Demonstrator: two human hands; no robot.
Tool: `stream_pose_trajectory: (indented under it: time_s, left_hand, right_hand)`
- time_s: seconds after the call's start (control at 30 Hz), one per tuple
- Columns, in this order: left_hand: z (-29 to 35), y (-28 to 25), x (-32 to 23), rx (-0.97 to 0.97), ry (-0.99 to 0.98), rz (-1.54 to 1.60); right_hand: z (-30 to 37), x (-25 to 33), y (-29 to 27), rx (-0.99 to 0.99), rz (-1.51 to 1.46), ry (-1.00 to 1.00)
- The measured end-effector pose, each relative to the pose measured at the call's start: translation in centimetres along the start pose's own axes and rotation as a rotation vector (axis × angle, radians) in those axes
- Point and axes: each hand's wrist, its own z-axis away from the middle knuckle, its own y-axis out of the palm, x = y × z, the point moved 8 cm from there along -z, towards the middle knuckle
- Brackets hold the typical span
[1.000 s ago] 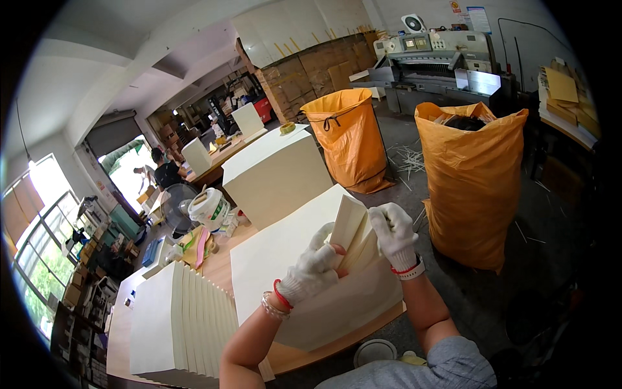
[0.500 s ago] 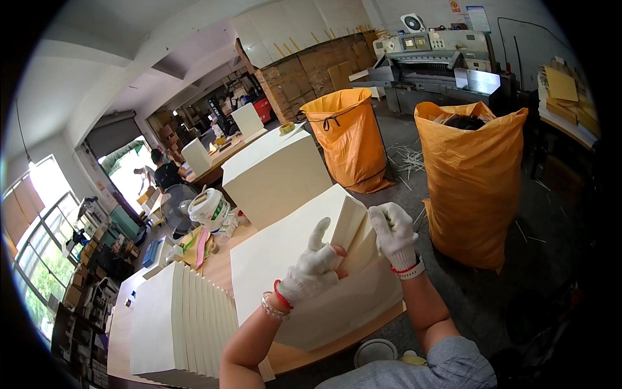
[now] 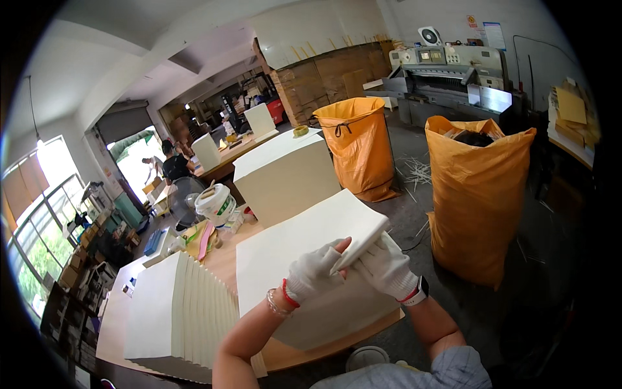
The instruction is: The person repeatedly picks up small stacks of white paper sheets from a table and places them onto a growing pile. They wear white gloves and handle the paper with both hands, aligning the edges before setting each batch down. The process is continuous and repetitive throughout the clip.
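Observation:
A thick stack of large off-white paper sheets lies on the table in front of me. Its upper layer is lifted and bent up at the near right corner. My left hand, in a white glove with bare thumb tip, is closed on that raised corner, thumb on top. Beside it, my right hand, also gloved, lies with fingers stretched out flat against the sheets, just under the raised edge. Its fingertips are partly hidden by the paper.
Left of me, a fanned paper stack stands on the wooden table. Beyond are a taller paper block, a white bucket and a fan. Two orange sacks stand on the floor at right, before a large machine.
My right hand has come down from its raised curl and now lies flat by the sheets' edge. My left thumb has lowered onto the bent-up layer. The view has shifted slightly.

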Motion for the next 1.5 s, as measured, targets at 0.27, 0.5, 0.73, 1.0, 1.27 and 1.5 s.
stream_pose_trajectory:
  time_s: [0.27,0.5,0.73,1.0,1.27,1.5]
  left_hand:
    - [0.9,2.5,-0.4,-0.015,0.042,-0.358]
    - [2.3,-10.7,4.8,-0.456,-0.106,-0.189]
    - [14.7,-24.7,7.5,-1.064,-0.362,0.323]
    - [21.8,-26.7,10.6,-1.486,-0.352,0.43]
    - [21.1,-23.8,7.3,-1.51,-0.382,0.295]
    - [18.9,-29.2,12.7,-1.443,-0.412,0.304]
  right_hand:
    - [1.1,-0.6,2.1,0.143,-0.172,0.157]
    - [-0.8,0.6,1.4,0.12,-0.242,0.128]
    - [-1.5,8.0,7.5,0.205,-0.289,-0.206]
    - [-2.6,22.7,14.9,0.467,-0.313,-0.399]
    - [-2.1,22.8,15.5,0.515,-0.291,-0.404]
    - [-2.2,23.0,15.2,0.461,-0.305,-0.397]
